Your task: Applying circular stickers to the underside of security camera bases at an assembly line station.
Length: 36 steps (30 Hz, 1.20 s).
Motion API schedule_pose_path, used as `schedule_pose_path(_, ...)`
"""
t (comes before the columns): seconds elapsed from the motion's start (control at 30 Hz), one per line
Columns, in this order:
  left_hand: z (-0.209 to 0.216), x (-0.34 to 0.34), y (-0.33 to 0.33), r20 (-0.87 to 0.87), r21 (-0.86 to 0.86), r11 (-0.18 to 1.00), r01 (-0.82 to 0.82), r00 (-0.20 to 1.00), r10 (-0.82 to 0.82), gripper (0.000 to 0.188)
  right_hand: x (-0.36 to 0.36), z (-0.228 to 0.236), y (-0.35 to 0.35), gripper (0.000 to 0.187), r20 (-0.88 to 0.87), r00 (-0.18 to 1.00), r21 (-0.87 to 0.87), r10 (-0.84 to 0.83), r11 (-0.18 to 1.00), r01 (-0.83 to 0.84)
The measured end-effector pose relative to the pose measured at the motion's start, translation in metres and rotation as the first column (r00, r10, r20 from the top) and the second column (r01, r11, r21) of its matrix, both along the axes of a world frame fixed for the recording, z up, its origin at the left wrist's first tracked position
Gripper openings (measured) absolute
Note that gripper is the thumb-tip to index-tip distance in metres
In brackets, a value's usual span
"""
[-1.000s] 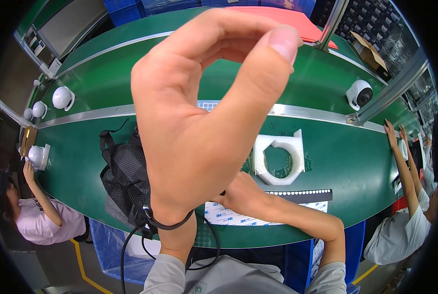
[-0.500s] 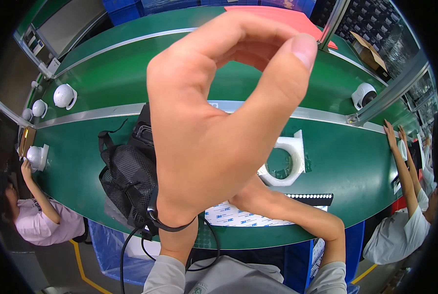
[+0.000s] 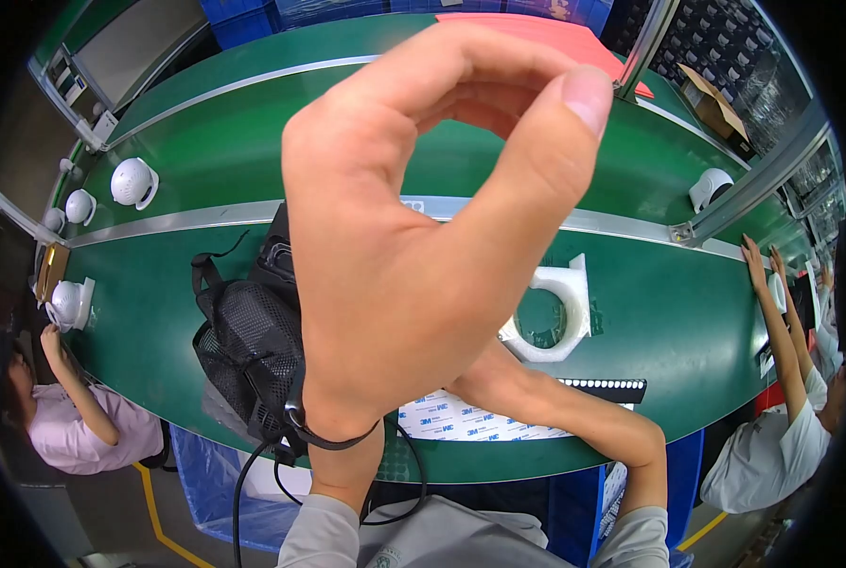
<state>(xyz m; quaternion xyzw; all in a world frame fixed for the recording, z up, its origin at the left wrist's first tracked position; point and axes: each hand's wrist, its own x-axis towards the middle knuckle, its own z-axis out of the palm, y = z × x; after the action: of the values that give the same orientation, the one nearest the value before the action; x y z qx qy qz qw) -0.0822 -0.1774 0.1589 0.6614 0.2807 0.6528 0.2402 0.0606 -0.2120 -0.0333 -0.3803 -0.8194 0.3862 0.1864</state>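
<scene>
My left hand (image 3: 414,256) is raised close in front of me, hiding much of the bench. Its thumb and fingers curl into a ring, with the thumb tip against the index finger; I see nothing between them. A black strap (image 3: 343,443) with a cable circles that wrist. My right forearm (image 3: 574,412) reaches leftward over the bench, and its hand is mostly hidden behind my left hand, fingers unseen. Near the right forearm lie a white sheet with blue print (image 3: 480,429), a black strip with a row of white dots (image 3: 603,386) and a white foam frame (image 3: 575,317) with a round opening.
A black mesh bag (image 3: 253,327) sits left of my left hand. White dome-shaped devices (image 3: 133,182) stand on the green belt (image 3: 224,166) beyond a metal rail. Co-workers are at the left (image 3: 111,435) and right (image 3: 764,454). A metal post (image 3: 764,175) rises at right.
The white devices on the belt have shifted slightly right. The left co-worker's hand has dropped a little from the device at the bench edge. My hands hold nearly the same pose.
</scene>
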Motion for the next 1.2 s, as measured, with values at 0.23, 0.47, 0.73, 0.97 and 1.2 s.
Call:
schedule_pose_path(0.23, 0.003, -0.002, -0.001, -0.044, -0.014, 0.998, -0.056, 0.998, 0.055, 0.033, 0.009, 0.002, 0.005, 0.024, 0.062, 0.997, 0.116, 0.039, 0.992, -0.046)
schedule_pose_path(0.47, 0.003, -0.005, 0.0, -0.072, 0.012, 0.998, -0.055, 0.996, 0.056, 0.035, 0.013, 0.03, 0.005, 0.019, 0.174, 0.982, -0.07, 0.07, 0.996, -0.058)
schedule_pose_path(0.73, 0.009, -0.004, -0.008, -0.077, -0.074, 0.996, -0.05, 0.996, 0.044, 0.037, 0.022, 0.036, 0.012, 0.02, 0.143, 0.987, 0.071, 0.077, 0.994, -0.088)
schedule_pose_path(0.97, 0.008, -0.002, -0.006, -0.084, -0.082, 0.995, -0.051, 0.995, 0.044, 0.038, 0.058, 0.087, 0.038, 0.075, 0.399, 0.889, 0.374, -0.225, 0.925, 0.067)
schedule_pose_path(1.2, 0.007, 0.003, -0.006, -0.117, -0.092, 0.995, -0.035, 0.993, 0.024, 0.036, 0.087, 0.095, 0.046, 0.11, 0.604, 0.778, 0.186, -0.173, 0.98, 0.073)
